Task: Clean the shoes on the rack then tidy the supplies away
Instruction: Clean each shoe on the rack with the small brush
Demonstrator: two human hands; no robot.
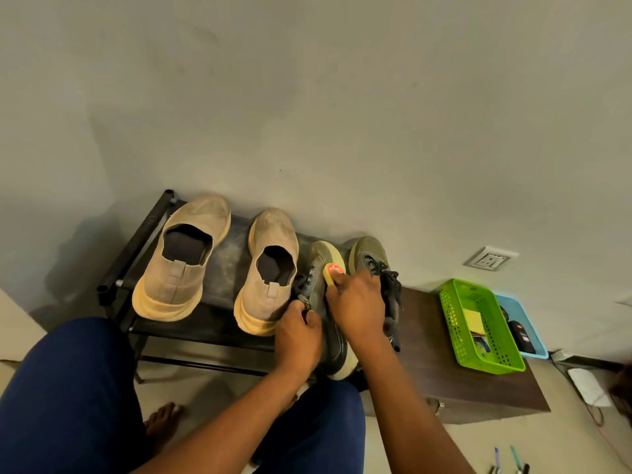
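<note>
Blue-clad knees (61, 398) nearest, L hand (299, 333) fingers clenched on green shoe (323, 302), R hand (359, 302) fingers gripping sponge (333, 272).

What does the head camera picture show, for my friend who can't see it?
A person's left hand steadies a green laced shoe on a black rack, while the right hand rubs it with a yellow sponge. Two tan slip-on shoes sit alongside, and a green basket stands on a brown cabinet.
</note>
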